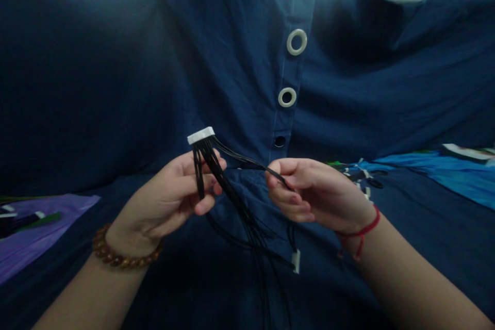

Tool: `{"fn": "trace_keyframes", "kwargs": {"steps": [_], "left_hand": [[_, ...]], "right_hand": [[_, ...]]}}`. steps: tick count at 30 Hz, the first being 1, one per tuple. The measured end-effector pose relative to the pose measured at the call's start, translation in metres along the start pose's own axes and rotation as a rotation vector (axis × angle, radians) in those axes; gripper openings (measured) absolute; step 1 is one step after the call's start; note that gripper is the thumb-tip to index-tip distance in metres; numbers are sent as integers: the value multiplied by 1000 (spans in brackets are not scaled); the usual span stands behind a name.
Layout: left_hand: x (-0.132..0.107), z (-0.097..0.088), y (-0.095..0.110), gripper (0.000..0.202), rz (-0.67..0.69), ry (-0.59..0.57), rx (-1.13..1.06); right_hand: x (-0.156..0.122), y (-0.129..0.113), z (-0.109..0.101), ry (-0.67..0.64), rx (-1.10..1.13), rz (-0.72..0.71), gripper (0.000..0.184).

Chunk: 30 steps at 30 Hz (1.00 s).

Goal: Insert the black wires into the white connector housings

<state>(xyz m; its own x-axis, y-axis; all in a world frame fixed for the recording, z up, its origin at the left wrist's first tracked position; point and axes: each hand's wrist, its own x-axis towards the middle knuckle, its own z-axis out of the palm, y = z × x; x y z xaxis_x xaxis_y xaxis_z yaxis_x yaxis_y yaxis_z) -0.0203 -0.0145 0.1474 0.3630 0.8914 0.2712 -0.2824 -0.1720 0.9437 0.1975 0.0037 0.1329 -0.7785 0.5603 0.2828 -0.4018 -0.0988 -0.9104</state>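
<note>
My left hand (176, 193) is closed around a bundle of thin black wires (216, 175) just below a white plastic connector (201, 135), which points up. My right hand (309, 191) pinches one black wire (251, 161) drawn sideways out of the connector. The rest of the wires hang down between my hands, and a second small white connector (296, 261) dangles at their lower end. A brown bead bracelet is on my left wrist, a red string on my right.
Dark blue cloth (116, 87) with white eyelet rings (297, 42) covers the surface and rises behind. A purple sheet (34, 237) with dark parts lies at left. Bright blue plastic (436, 170) and more small connectors with wires (361, 175) lie at right.
</note>
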Motion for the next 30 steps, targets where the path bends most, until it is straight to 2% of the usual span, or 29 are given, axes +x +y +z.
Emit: {"fn": "trace_keyframes", "kwargs": {"steps": [4,6,8,10,15,18,25,30], "left_hand": [[0,5,-6,19,-35,-77,-60],[-2,5,-8,32,-67,-91,-87],[-3,5,-10,46,-80,-149,-120],[-3,4,-12,52,-77,-216,-138],[-1,5,-13,29,47,-302,-19],[-3,7,-14,24,131,-334,67],[-2,7,-17,15,152,-363,77],[0,12,-16,6,154,-319,51]], "right_hand": [[0,2,4,15,4,46,11],[1,2,5,36,4,54,10],[2,3,5,54,3,60,10],[3,4,5,60,7,66,10],[5,5,5,53,13,76,10],[4,6,5,57,11,79,10],[6,9,4,76,-13,101,11],[8,11,4,76,-37,106,10]]}}
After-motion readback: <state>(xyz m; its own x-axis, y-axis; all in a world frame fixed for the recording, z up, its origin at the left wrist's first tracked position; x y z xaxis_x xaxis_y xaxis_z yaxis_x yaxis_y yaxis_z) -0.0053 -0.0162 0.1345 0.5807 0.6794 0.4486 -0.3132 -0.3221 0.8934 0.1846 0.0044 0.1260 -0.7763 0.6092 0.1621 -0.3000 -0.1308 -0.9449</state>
